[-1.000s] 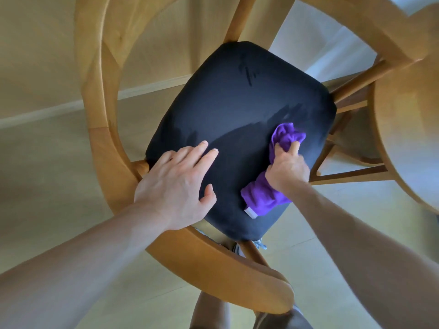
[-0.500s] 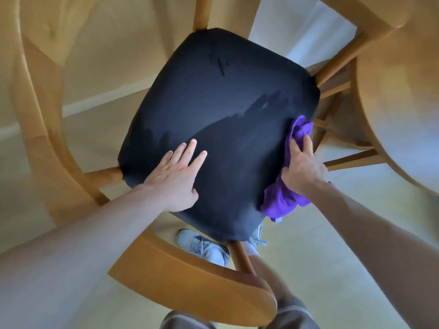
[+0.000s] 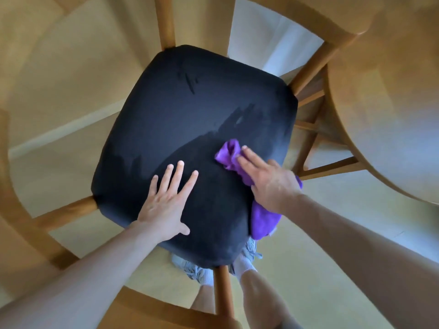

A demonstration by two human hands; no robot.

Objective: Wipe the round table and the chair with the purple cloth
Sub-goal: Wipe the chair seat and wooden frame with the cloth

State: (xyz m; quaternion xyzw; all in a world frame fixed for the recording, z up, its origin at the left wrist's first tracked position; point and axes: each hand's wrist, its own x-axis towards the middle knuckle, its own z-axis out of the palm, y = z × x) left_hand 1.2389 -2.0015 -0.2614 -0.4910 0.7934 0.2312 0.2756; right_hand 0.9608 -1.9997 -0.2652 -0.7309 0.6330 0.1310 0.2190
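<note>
The chair has a black padded seat (image 3: 190, 110) in a light wooden frame (image 3: 66, 211). My left hand (image 3: 166, 200) lies flat on the near part of the seat with its fingers spread. My right hand (image 3: 268, 184) presses the purple cloth (image 3: 229, 153) onto the right side of the seat with straight fingers. One end of the cloth bunches past my fingertips, and the other end hangs over the seat's near right edge. A darker band crosses the seat beside the cloth. The round wooden table (image 3: 392, 103) stands at the right, apart from both hands.
The chair's curved wooden backrest (image 3: 152, 312) arcs around the seat at the left and bottom. Wooden struts (image 3: 332, 166) of the table base sit between the seat and the table. My legs and grey shoes (image 3: 197, 271) stand on the pale floor under the seat.
My right hand has slid the cloth from the seat's right edge back leftward onto the seat, and its fingers have flattened. My left hand stays flat on the seat.
</note>
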